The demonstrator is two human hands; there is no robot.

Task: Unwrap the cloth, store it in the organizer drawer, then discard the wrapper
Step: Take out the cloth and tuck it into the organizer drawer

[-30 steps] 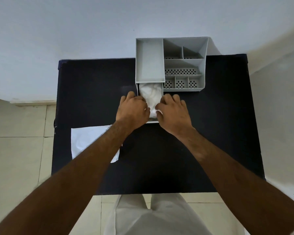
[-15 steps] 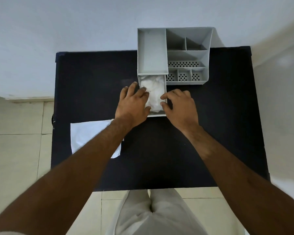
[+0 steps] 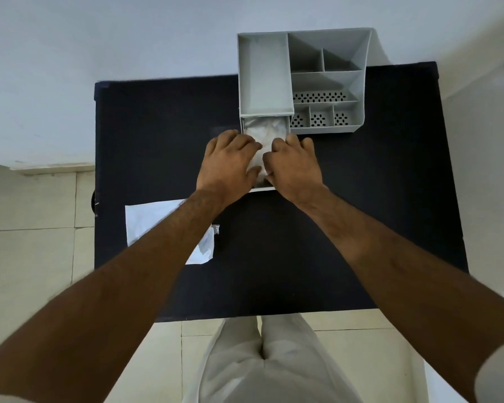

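A white cloth [image 3: 266, 132] lies bunched inside the pulled-out drawer [image 3: 263, 189] of the grey organizer [image 3: 300, 80] at the back of the black table [image 3: 361, 199]. My left hand [image 3: 229, 167] and my right hand [image 3: 294, 167] rest side by side on the cloth, fingers pressing down on it and covering its near half. The drawer's front edge shows just below my hands. The white wrapper [image 3: 154, 219] lies flat at the table's left edge, partly hidden under my left forearm.
The organizer has several open compartments, some with perforated floors, on its right side. The table stands against a pale wall, with tiled floor to the left and in front. My legs in light trousers are at the table's near edge.
Both hands have closed in from the drawer's sides onto the cloth, covering more of it. The cloth sits lower in the drawer. The wrapper has not moved.
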